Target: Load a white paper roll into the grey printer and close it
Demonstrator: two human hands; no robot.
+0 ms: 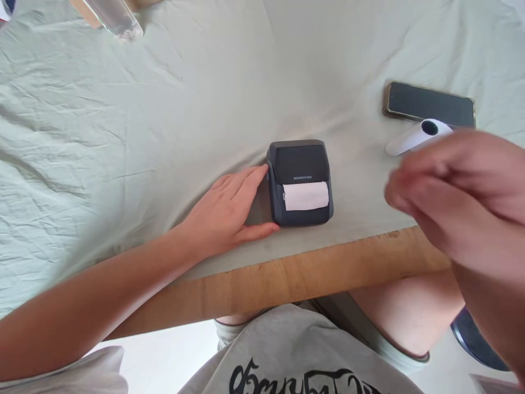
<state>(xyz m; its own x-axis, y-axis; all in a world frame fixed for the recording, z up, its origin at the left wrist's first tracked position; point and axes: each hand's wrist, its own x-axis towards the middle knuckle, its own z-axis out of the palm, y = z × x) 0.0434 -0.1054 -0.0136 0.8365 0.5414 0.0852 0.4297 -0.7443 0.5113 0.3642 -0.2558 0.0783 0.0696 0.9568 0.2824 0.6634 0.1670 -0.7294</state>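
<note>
A small dark printer (pixel 301 158) lies on the cloth-covered table, with a strip of white paper (pixel 305 196) sticking out of its slot. My left hand (pixel 229 213) rests beside it, thumb and fingertips touching its left side, fingers apart around nothing else. Raised over the table's right side, my right hand (pixel 459 191) is blurred, its thumb and fingers pressed together; whatever may be between them cannot be made out. Just behind that hand lies a white paper roll (pixel 414 138) with a dark hollow end, partly hidden by the hand.
A dark phone (pixel 430 104) lies at the right, beyond the roll. At the top left are a clear plastic container (pixel 118 19) and a brown cardboard piece (pixel 86 12). The bare wooden table edge (pixel 287 276) runs between the cloth and my lap.
</note>
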